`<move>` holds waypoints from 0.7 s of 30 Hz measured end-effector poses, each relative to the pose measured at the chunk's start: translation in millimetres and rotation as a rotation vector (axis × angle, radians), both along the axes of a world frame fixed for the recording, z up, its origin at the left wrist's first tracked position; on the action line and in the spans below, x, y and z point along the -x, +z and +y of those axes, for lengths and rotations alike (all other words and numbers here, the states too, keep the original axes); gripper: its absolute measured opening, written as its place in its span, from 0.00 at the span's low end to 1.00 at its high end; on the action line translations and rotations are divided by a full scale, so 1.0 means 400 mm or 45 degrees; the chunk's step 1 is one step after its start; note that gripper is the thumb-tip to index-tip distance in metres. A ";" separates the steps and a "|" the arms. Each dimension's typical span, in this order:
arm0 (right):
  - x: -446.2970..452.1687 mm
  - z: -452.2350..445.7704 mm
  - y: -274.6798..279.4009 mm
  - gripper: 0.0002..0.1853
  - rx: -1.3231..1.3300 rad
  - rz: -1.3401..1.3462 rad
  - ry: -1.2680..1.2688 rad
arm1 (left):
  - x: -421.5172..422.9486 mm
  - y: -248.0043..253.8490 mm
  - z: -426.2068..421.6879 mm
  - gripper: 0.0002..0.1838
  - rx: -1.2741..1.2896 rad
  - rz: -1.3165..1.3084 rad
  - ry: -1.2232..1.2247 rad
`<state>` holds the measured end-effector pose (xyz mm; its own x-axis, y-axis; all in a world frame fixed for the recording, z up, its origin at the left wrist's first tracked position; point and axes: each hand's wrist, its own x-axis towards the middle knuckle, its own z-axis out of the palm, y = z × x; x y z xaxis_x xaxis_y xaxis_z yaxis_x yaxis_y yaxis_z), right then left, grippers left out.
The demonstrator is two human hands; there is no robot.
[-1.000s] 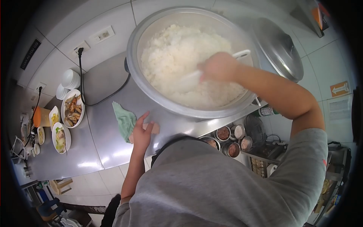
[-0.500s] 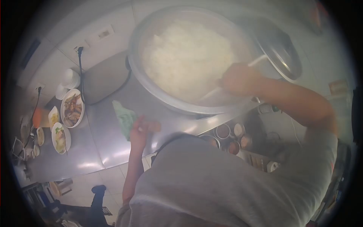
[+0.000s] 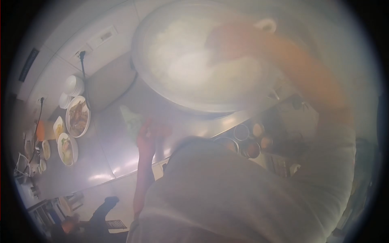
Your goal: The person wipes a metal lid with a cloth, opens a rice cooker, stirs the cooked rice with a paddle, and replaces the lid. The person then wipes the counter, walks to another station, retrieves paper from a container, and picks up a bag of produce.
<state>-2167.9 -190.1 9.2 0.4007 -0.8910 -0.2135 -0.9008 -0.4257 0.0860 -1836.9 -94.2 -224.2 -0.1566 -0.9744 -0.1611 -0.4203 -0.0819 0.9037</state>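
Steam fogs the view. My right hand (image 3: 233, 40) is closed around a white rice paddle (image 3: 265, 25) over the large metal pot (image 3: 162, 95). White rice (image 3: 170, 44) fills much of the pot, and the paddle's blade looks like a pale blur at the rice. On the steel counter, my left hand (image 3: 146, 133) lies beside the green cloth (image 3: 131, 120), with a pinkish-brown item (image 3: 163, 131) by its fingers. Haze hides whether those fingers hold it.
Oval dishes of food (image 3: 78, 117) and stacked white bowls (image 3: 73, 86) stand at the left. A black cord (image 3: 83, 73) hangs by the wall. Round containers (image 3: 253, 150) sit below the counter's right edge. Another person's leg (image 3: 103, 208) shows at lower left.
My right hand has swung with the paddle from the pot's lower right up and left over the rice. Steam has thickened. Another person has come into view at lower left.
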 end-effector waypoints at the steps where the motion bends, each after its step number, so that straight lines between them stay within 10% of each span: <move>1: -0.028 0.030 -0.014 0.19 -0.018 -0.066 0.067 | -0.004 -0.004 0.004 0.22 0.003 0.027 0.021; 7: -0.088 0.000 -0.160 0.14 -0.090 0.128 -0.133 | -0.010 -0.043 0.010 0.21 -0.011 -0.086 0.003; 21: 0.031 0.118 0.142 0.24 0.191 0.375 -0.346 | -0.065 -0.181 0.013 0.22 0.278 -0.472 -0.052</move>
